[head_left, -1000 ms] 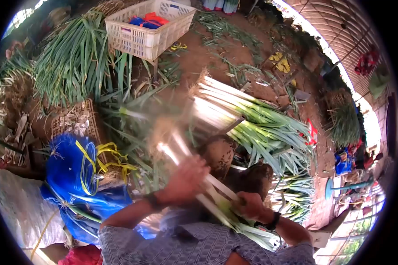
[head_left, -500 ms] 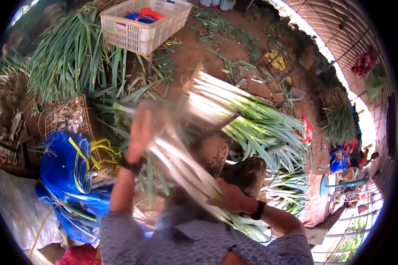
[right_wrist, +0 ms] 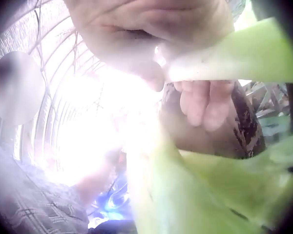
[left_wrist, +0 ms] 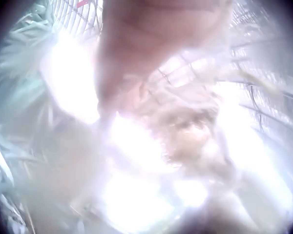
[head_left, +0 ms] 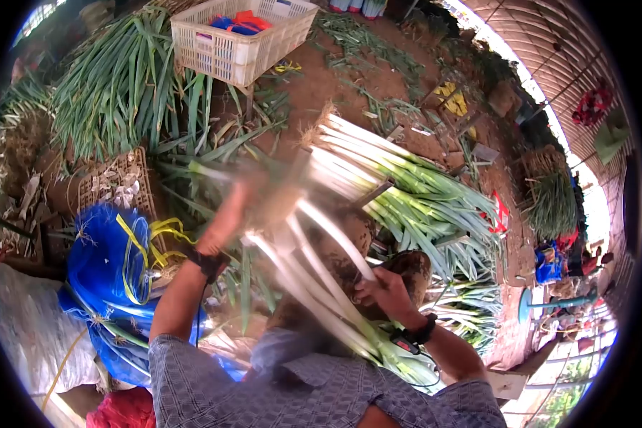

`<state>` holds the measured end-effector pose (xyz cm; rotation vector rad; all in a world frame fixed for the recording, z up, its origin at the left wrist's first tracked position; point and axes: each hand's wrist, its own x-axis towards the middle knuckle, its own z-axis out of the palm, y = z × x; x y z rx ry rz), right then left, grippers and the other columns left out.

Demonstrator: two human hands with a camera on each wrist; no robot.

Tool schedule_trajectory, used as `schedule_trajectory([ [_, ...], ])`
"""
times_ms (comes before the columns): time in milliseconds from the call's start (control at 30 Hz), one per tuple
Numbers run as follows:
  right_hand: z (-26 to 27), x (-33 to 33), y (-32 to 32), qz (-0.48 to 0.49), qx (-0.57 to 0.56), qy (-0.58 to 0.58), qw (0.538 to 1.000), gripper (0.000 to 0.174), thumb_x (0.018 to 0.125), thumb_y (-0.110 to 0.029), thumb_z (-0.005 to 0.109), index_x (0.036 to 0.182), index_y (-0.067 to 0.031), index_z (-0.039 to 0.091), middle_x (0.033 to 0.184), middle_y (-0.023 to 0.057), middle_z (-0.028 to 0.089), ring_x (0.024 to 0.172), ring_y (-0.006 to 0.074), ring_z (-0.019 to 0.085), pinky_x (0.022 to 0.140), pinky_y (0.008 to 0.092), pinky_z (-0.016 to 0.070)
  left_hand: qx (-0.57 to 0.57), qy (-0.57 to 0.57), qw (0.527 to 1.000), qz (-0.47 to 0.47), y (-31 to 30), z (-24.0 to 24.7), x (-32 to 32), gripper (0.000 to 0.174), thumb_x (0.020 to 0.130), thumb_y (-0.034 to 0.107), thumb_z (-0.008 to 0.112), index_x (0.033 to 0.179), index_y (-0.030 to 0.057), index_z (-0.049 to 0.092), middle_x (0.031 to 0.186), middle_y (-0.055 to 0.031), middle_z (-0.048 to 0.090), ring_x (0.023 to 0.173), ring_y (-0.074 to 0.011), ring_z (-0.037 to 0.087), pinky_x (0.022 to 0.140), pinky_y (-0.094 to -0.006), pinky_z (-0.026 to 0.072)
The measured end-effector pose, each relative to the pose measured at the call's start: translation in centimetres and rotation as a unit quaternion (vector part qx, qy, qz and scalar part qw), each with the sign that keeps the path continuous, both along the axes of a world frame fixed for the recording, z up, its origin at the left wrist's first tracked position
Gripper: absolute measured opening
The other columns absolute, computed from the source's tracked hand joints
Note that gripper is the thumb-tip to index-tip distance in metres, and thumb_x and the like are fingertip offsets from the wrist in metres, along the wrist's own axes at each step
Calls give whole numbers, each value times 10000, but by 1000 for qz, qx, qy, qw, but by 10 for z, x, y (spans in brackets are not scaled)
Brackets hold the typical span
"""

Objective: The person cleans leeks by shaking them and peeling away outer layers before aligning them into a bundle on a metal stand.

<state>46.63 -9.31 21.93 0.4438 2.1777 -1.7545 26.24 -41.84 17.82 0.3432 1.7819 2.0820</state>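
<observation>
Right hand (head_left: 390,294): thumb and curled fingers (right_wrist: 217,105) clamped on one leek (head_left: 341,241), part way along its stalk.
Left hand (head_left: 227,222): beside the blurred roots (head_left: 282,210); whether the fingers are apart or closed on anything, cannot tell.
Leek in grip: slants over the lap, root end up toward the left hand.
Other leeks (head_left: 292,275): lying beneath and beside it, white ends toward the left hand.
Handling: probably light; white shank firm and perhaps slick, green leaves softer and apt to tear or crease; best held on the shank.
Leek pile (head_left: 406,185): in front of the right hand, roots at one end.
Blue bag (head_left: 110,264): left of the lap, yellow ties (head_left: 167,232) by it.
Pale crate (head_left: 214,60): farther off.
Hard to make out: left wrist view, glare and blur; leaf tips below the right hand, partly hidden.
</observation>
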Motion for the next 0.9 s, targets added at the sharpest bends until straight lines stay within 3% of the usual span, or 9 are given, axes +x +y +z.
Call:
schedule_trajectory([
  [67, -23, 8, 12, 86, 81, 12, 993, 156, 951, -117, 628, 1042, 9, 625, 860, 50, 687, 724, 127, 661, 617, 258, 546, -95, -1, 991, -93, 15, -15, 16, 926, 936, 777, 196, 1494, 60, 377, 1513, -223, 397, 1417, -380, 346, 1192, -494, 241],
  [200, -2, -2, 10, -19, -12, -27, 999, 180, 934, -46, 608, 1109, -3, 605, 903, 89, 694, 764, 145, 688, 601, 237, 558, -95, 171, 979, 59, 20, -14, 24, 675, 912, 563, 603, 1350, 54, 528, 1295, -140, 564, 1279, -315, 468, 1104, -499, 344],
  [333, 4, 11, 0, 97, 155, 25, 983, 420, 856, -264, 748, 1144, -8, 581, 947, 147, 696, 876, 235, 704, 739, 355, 567, -267, 498, 823, 62, 3, 26, 33, 463, 791, 421, 788, 1080, 80, 667, 1096, -67, 617, 1154, -271, 519, 998, -440, 419],
  [500, 14, 13, -34, 190, 306, 41, 932, 866, 666, -504, 872, 1254, 4, 488, 1103, 208, 656, 1009, 351, 662, 867, 411, 518, -315, 536, 777, -96, 1, 24, 37, 241, 755, 278, 785, 796, 93, 636, 930, -40, 577, 1014, -241, 516, 935, -393, 373],
  [633, 7, 19, -39, 205, 312, 35, 927, 792, 712, -489, 846, 1243, -13, 501, 1094, 218, 663, 989, 374, 664, 850, 424, 519, -409, 588, 682, -146, 3, 22, 35, 99, 733, 129, 693, 777, 72, 625, 931, -49, 573, 1008, -254, 508, 947, -380, 373],
  [700, -6, 23, -37, 206, 304, -11, 930, 740, 752, -474, 822, 1241, -19, 503, 1070, 223, 669, 971, 382, 668, 841, 429, 522, -488, 611, 622, 39, -11, 12, 8, 120, 695, 98, 699, 771, 68, 611, 883, -67, 569, 914, -272, 520, 903, -388, 394],
  [800, -21, 27, -33, 226, 302, -22, 926, 638, 845, -484, 729, 1239, -42, 493, 1037, 240, 661, 948, 414, 658, 819, 458, 519, -594, 424, 655, 195, -95, -11, -62, 263, 746, 42, 715, 982, -15, 612, 943, -152, 624, 941, -352, 587, 930, -448, 422],
  [867, -13, 21, -28, 219, 280, -5, 935, 597, 869, -450, 715, 1227, -23, 499, 1012, 229, 677, 950, 375, 680, 820, 433, 530, -524, 482, 617, 335, -114, 2, -53, 533, 875, 172, 731, 1335, 37, 497, 1244, -192, 573, 1124, -314, 575, 958, -416, 460],
  [900, -8, 18, -26, 211, 265, 2, 941, 577, 881, -433, 707, 1220, -14, 502, 999, 223, 685, 950, 355, 690, 820, 421, 535, -332, 338, 816, 331, -109, -10, -46, 520, 924, 249, 685, 1365, 55, 490, 1288, -173, 566, 1171, -299, 560, 1000, -410, 438],
])
